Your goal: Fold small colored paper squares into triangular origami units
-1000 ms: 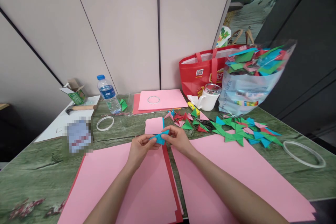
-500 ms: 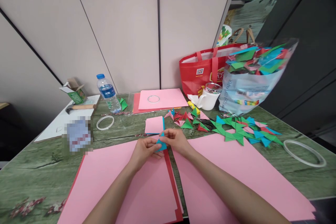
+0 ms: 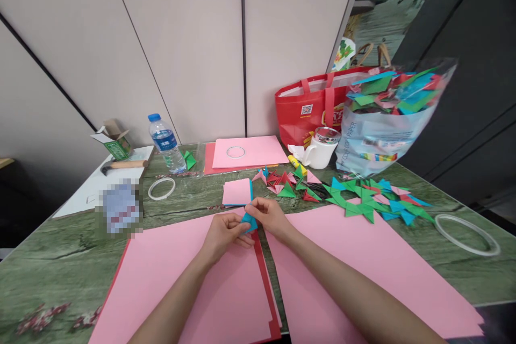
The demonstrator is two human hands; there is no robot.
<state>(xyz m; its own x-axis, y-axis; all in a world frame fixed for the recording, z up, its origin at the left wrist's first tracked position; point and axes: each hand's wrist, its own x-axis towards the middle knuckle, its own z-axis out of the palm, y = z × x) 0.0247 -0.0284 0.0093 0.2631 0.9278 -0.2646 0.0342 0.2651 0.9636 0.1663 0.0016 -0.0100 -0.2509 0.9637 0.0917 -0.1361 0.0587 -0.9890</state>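
Observation:
Between my hands is a small blue folded paper [image 3: 249, 222], held above the pink sheets. My left hand [image 3: 224, 232] pinches its left side between thumb and fingers. From the upper right, my right hand [image 3: 267, 216] grips the paper's top edge with thumb and forefinger; the fingertips hide part of it. Just beyond my hands lies a stack of square paper [image 3: 237, 192], pink on top with blue along its edge. Large pink sheets [image 3: 169, 274] over red ones lie under my left arm, and another pink sheet [image 3: 346, 258] is under my right arm.
Folded paper pieces [image 3: 287, 183] and a star-like chain [image 3: 355, 199] lie to the right. Behind them stand a white mug [image 3: 321, 150], a red bag [image 3: 296, 113] and a plastic bag of folded paper [image 3: 379, 129]. A bottle [image 3: 167, 142], hammer [image 3: 127, 164] and tape rolls [image 3: 162, 188] also lie around.
The blue paper's raised tip has come down, and it now looks more compact. My right fingers have shifted slightly left and lower on it; my left hand stays nearly in place.

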